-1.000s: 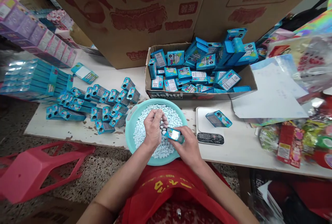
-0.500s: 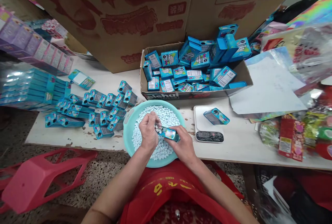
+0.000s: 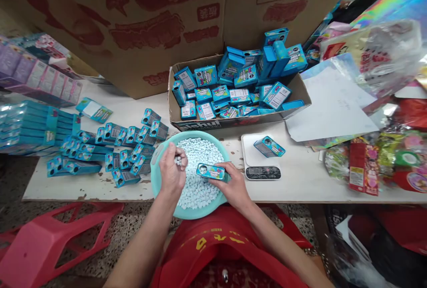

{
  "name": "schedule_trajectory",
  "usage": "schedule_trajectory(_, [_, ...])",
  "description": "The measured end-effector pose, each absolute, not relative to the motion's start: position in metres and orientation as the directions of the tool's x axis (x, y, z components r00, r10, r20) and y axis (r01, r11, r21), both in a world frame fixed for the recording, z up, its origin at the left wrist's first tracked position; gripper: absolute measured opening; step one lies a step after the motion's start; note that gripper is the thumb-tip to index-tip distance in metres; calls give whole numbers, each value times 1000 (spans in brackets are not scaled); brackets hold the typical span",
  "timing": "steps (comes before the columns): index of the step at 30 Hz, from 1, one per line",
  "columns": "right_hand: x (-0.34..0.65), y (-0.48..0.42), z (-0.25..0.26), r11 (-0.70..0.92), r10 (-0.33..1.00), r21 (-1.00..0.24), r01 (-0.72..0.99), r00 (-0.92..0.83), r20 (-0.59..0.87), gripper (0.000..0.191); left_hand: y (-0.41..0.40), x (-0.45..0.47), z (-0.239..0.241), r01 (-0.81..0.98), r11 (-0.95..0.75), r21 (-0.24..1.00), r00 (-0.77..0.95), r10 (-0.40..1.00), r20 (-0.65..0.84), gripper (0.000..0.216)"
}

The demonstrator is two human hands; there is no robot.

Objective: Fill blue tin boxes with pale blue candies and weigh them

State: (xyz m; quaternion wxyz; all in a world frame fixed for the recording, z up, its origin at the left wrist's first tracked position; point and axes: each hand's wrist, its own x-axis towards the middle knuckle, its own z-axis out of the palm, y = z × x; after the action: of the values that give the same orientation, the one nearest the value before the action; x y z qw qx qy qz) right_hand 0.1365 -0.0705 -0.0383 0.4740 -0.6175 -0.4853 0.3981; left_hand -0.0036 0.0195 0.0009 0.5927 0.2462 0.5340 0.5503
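My right hand (image 3: 231,184) grips a small blue candy tin (image 3: 210,171) by its right end, with the round opening on its top facing up. Curled fingers of my left hand (image 3: 172,168) hold several pale candies (image 3: 179,160) to the left of the tin, apart from it. Both hands are over a turquoise basin (image 3: 155,177) filled with small pale blue-white candies (image 3: 196,192). Right of the basin, another blue tin (image 3: 269,146) lies on a white digital scale (image 3: 248,154).
A cardboard box (image 3: 240,123) full of blue tins stands behind the basin. Grouped blue tins (image 3: 125,159) lie left, near wrapped packs (image 3: 26,126). Papers (image 3: 330,110) and bagged sweets (image 3: 383,159) lie right. A red stool (image 3: 43,239) stands below the table's left end.
My left hand has drawn back left from the tin's opening, still with candies in its fingers. The tin has turned more level in my right hand. The whole view has shifted slightly.
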Motion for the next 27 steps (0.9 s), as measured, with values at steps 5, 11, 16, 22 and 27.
schedule_trajectory(5, [145,-75,-26,-45,980,-983,179,199,-9,30,26,-33,-43,337,324,884,16,937,-350,29])
schedule_trajectory(11, [160,-94,-14,-52,992,-990,135,125,-35,30,33,-28,-68,787,-27,617,242,933,-268,21])
schedule_trajectory(16, [201,-137,-17,-182,957,-974,133,250,-144,29,48,48,-51,648,-273,711,429,902,-44,19])
schedule_trajectory(22, [247,-178,-40,-341,851,-934,106,457,-259,29,45,174,-50,357,-744,565,861,496,110,43])
schedule_trajectory(27, [268,-172,-50,-404,749,-913,60,595,-292,36,43,207,-67,342,-801,492,927,372,-39,31])
